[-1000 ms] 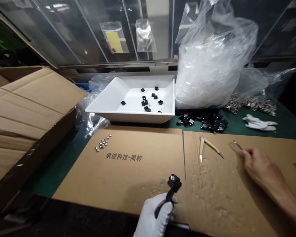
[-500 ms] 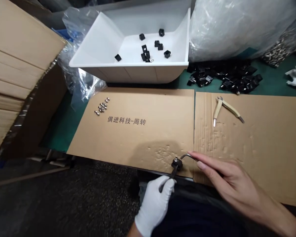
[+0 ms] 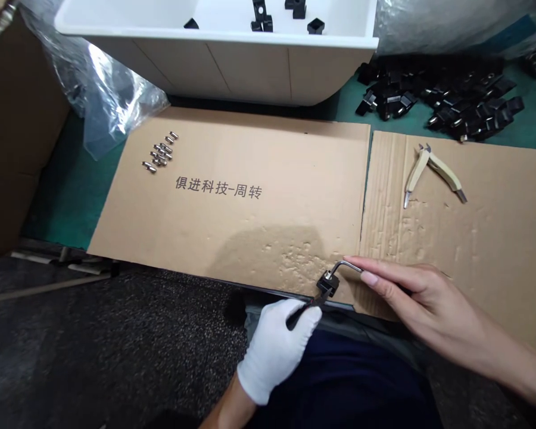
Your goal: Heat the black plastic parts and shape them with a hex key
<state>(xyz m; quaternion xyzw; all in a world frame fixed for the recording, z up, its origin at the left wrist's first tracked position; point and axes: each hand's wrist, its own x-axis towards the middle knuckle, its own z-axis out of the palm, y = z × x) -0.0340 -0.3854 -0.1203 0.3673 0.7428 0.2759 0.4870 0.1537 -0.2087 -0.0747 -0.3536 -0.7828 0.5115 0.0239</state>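
My left hand, in a white glove, is closed around a dark narrow tool, whose kind I cannot make out. The far end of this tool meets a small black block low over the front edge of the cardboard. On the block's upper side sits a small silver metal piece. My bare right hand pinches a bent hex key between thumb and fingers. The key's short end reaches down to the metal piece; whether it is seated inside cannot be seen.
Several small metal pins lie on the left cardboard sheet. Cream-handled nippers rest on the right sheet. Behind stand a white bin with black blocks, a heap of black parts and plastic bags.
The hex key's tip has come from beside the block onto its metal piece. The block is now tilted. The camera view has shifted, bringing the bench closer.
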